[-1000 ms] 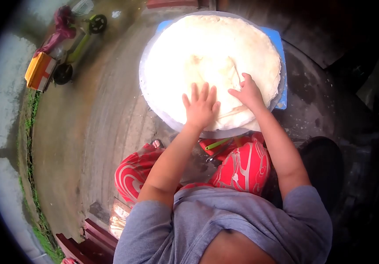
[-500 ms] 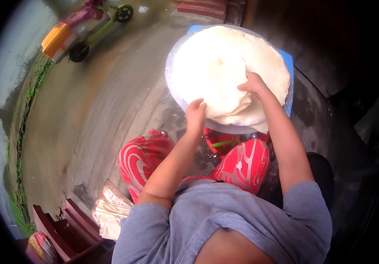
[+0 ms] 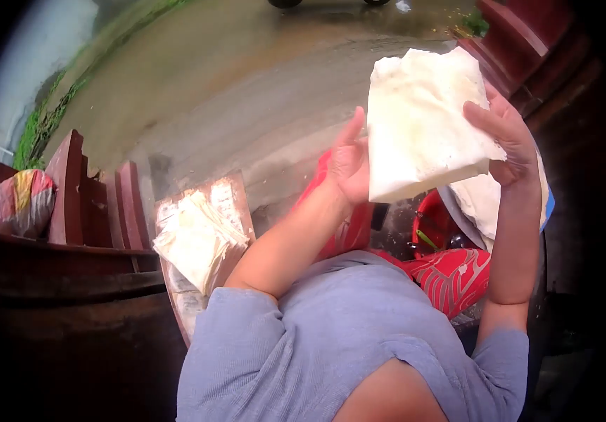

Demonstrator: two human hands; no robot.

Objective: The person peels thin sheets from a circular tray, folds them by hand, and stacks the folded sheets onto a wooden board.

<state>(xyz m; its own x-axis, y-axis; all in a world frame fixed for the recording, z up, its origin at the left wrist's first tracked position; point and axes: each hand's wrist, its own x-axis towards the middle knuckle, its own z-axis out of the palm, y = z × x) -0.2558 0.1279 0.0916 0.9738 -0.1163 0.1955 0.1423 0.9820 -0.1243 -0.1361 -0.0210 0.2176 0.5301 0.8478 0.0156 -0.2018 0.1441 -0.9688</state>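
A folded pale sheet [image 3: 426, 123], roughly square, is held up in front of me. My right hand [image 3: 503, 133] grips its right edge, thumb across the near face and fingers behind. At the sheet's left edge is my left hand [image 3: 351, 160], thumb raised and apart; its other fingers are partly hidden by the sheet, and whether they grip it cannot be made out. Behind my right forearm, the round tray [image 3: 454, 204] holds more pale sheets [image 3: 479, 200]. On a board at the left lies a stack of folded pale sheets [image 3: 197, 235].
The board [image 3: 236, 193] stands beside my left elbow. Dark red wooden structures [image 3: 67, 190] are at the left, with a colourful sack [image 3: 25, 200]. A red basin [image 3: 433, 221] with a green-handled tool [image 3: 426, 239] sits between my knees. Wheels [image 3: 285, 2] show at the top edge.
The view has turned left, showing the board and stack more fully. A sheet has been lifted off the round tray and is now folded and raised, with my right hand holding it.
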